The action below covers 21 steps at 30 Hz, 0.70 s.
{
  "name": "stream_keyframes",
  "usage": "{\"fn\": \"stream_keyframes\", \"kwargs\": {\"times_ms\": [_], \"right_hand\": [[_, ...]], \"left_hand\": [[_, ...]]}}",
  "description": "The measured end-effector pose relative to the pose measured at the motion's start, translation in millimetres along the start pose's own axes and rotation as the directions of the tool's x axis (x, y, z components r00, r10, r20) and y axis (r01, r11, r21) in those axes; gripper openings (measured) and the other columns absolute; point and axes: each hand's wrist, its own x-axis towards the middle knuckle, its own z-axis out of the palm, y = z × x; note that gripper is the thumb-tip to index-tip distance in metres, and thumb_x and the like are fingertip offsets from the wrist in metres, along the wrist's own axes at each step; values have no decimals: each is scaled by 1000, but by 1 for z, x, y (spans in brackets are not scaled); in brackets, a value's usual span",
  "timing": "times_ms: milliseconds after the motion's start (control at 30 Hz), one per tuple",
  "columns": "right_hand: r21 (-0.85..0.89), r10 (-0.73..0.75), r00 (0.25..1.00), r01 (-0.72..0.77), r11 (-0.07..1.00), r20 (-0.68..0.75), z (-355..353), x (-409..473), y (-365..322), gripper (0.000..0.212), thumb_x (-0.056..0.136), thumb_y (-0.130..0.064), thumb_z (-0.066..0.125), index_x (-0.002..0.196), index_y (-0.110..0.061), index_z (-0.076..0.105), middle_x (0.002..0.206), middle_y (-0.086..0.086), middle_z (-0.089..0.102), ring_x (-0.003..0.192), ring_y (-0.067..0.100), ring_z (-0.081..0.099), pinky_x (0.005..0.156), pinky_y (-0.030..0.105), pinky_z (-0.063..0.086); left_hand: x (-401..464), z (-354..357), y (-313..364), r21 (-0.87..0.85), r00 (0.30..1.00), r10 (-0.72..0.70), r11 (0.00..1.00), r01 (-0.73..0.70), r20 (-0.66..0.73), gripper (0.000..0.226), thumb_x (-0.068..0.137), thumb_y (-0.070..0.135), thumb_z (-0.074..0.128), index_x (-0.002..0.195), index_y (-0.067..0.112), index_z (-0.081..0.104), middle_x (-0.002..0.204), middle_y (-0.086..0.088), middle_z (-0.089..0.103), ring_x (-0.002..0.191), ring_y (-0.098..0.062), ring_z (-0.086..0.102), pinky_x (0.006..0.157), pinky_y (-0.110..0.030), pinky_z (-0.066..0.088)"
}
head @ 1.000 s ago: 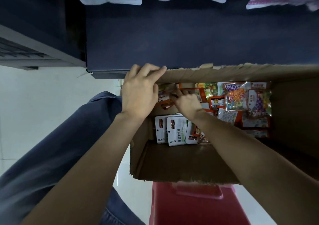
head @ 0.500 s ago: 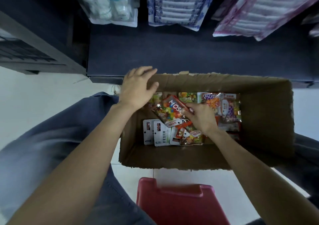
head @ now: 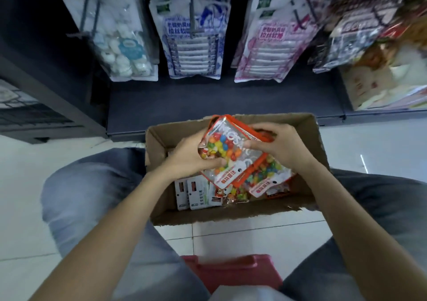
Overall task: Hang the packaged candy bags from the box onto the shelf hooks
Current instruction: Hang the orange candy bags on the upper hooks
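Candy bag (head: 227, 149) in hands: large white "MOS…" lettering, rest covered by fingers. Chinese print on its header and on hanging shelf packs (head: 193, 35): too blurred to read.

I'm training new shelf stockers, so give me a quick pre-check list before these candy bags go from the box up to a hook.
1. Left hand grip on the orange-edged clear bags of coloured candy: ok.
2. Right hand holds the same stack: ok.
3. Stack lifted above the brown cardboard box: ok.
4. Single bag separated for hanging: not ok, several held together.
5. Hang holes facing the shelf: not ok, they point toward the person.
6. Free dark metal shelf hook: cannot tell.
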Motion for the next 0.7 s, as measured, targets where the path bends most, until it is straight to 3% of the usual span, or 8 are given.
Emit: {"fn": "stream_keyframes", "kwargs": {"times_ms": [100,167,233,333,400,500,600,700], "right_hand": [[278,47,999,-52,959,25,-13,-2,-11,43,74,-25,73,116,-23,62,112,-10,65,96,5,68,72,19,56],[359,60,998,-69,931,36,-19,-4,-16,35,72,-25,72,107,-24,67,124,-3,61,100,7,67,73,23,57],[311,94,995,-86,946,-13,-22,-6,-20,25,76,-27,71,101,-27,70,134,-1,55,102,6,66,73,23,58],[178,132,978,-103,979,-163,-26,-7,-20,36,82,-25,70,117,-15,67,133,1,56,95,8,65,70,17,57],[176,123,968,-85,981,-219,-29,-9,-20,39,80,-24,72,116,-11,67,128,4,62,91,10,68,72,17,57],[202,135,962,-87,975,-236,-33,-14,-19,40,72,-30,75,108,-15,70,123,5,65,90,12,69,76,26,59],[111,116,945,-86,990,-304,-31,-14,-16,38,65,-40,75,94,-16,71,115,1,68,91,13,70,79,33,59],[-72,48,916,-83,994,-399,-21,-9,-12,25,73,-35,77,69,-17,60,93,0,73,75,8,68,66,21,56]], "left_hand": [[-5,-3,9,-258,998,-64,964,59,-11,44,70,12,80,101,31,55,91,18,70,86,1,68,72,-14,52],[-7,-2,13,-349,996,-81,935,65,-31,45,66,15,80,101,29,56,90,15,71,87,-1,68,75,-17,53],[-8,1,19,-403,996,-85,913,61,-41,44,64,18,78,102,28,57,90,15,73,89,-4,68,78,-20,53],[-8,7,27,-439,994,-96,896,60,-60,37,74,10,74,101,29,55,88,14,72,85,-3,69,70,-15,53],[-6,10,30,-455,994,-98,888,62,-57,36,77,10,73,101,29,55,89,13,71,84,-4,69,70,-16,54],[-5,12,33,-443,993,-101,894,67,-55,35,77,12,73,101,31,55,92,12,71,86,-5,69,74,-19,54],[-3,18,32,-430,992,-110,900,75,-58,34,78,12,73,100,31,54,92,14,70,84,-2,69,71,-16,54],[-1,25,24,-438,981,-164,893,104,-102,33,78,15,73,102,30,55,99,8,70,91,-9,69,80,-26,55]]}}
